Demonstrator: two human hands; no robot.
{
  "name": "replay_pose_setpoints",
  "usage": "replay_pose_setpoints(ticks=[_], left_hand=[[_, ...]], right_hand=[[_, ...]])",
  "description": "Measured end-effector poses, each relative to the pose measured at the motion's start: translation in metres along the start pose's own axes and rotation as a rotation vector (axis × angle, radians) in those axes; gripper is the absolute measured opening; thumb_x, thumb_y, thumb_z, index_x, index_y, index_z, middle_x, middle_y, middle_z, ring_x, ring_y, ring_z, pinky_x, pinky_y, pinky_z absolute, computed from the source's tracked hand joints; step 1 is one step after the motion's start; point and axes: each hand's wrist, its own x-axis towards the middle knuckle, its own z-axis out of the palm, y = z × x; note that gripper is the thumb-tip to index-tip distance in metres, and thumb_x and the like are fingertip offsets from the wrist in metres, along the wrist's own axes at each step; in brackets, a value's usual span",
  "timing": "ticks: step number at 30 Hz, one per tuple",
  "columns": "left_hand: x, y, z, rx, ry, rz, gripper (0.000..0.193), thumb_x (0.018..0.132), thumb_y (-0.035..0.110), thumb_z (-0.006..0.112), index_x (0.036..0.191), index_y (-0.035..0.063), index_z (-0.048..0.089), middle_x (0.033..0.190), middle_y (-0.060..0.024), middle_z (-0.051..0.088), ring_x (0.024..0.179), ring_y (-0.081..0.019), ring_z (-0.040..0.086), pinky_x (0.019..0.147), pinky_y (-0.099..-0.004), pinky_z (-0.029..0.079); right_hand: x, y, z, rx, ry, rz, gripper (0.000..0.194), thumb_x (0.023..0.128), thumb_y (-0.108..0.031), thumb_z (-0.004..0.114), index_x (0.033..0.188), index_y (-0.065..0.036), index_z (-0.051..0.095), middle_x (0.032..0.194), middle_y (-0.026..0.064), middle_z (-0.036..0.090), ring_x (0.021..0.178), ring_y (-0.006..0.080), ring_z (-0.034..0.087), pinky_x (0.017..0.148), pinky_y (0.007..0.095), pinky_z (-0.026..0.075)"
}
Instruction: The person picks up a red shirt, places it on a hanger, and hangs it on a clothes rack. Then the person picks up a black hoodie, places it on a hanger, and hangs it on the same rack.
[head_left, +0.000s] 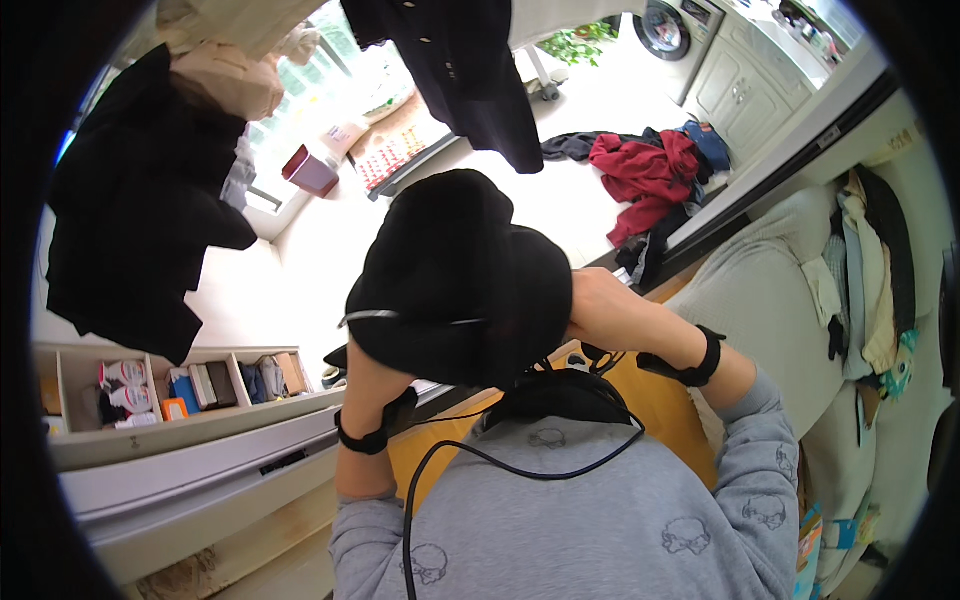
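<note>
A black fabric hat (457, 292) is held up in front of my chest, its rounded crown pointing away from me. My right hand (609, 306) grips its right edge, with the fingers partly tucked behind the cloth. On the left side my left hand (381, 361) holds the lower edge; most of that hand is hidden by the hat. Each wrist wears a black strap, the left strap (375, 431) and the right strap (701, 360). A black cable (525, 474) loops across my grey sweatshirt (555, 525).
Dark garments hang at upper left (142, 202) and top centre (457, 67). Red and dark clothes (652, 172) lie heaped on the floor beyond the sliding-door track (787, 161). An open-topped compartment unit (247, 417) stands left. A covered sofa (765, 300) stands right, with clothes along its back.
</note>
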Motion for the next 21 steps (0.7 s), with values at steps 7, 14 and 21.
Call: replay_pose_setpoints(ticks=[7,14,21], left_hand=[[0.017,0.025,-0.007,0.340,0.007,0.438,0.039,0.066,0.023,0.082,0.094,0.0019,0.066,0.080,-0.0125,0.066,0.070,-0.0300,0.065,0.065,-0.0351,0.053],[0.002,-0.046,-0.046,0.080,0.212,0.015,0.026,0.074,0.017,0.080,0.088,0.0007,0.065,0.075,-0.0071,0.066,0.067,-0.0150,0.061,0.063,-0.0263,0.048],[-0.008,-0.090,-0.064,-0.099,0.230,0.018,0.008,0.083,0.000,0.059,0.088,-0.0039,0.064,0.076,-0.0055,0.065,0.070,-0.0112,0.059,0.066,-0.0234,0.047]], right_hand=[[-0.024,0.003,-0.017,-0.074,0.321,-0.020,0.018,0.064,-0.007,0.069,0.080,-0.001,0.063,0.076,0.0151,0.063,0.070,0.0375,0.062,0.060,0.0425,0.049],[-0.065,-0.002,-0.073,-0.074,0.497,0.148,0.029,0.069,-0.001,0.060,0.097,0.005,0.065,0.095,0.0226,0.067,0.089,0.0417,0.065,0.076,0.0389,0.050],[-0.085,-0.043,-0.128,-0.143,0.437,0.274,0.028,0.070,0.004,0.058,0.098,0.007,0.063,0.094,0.0217,0.068,0.089,0.0396,0.065,0.076,0.0366,0.050]])
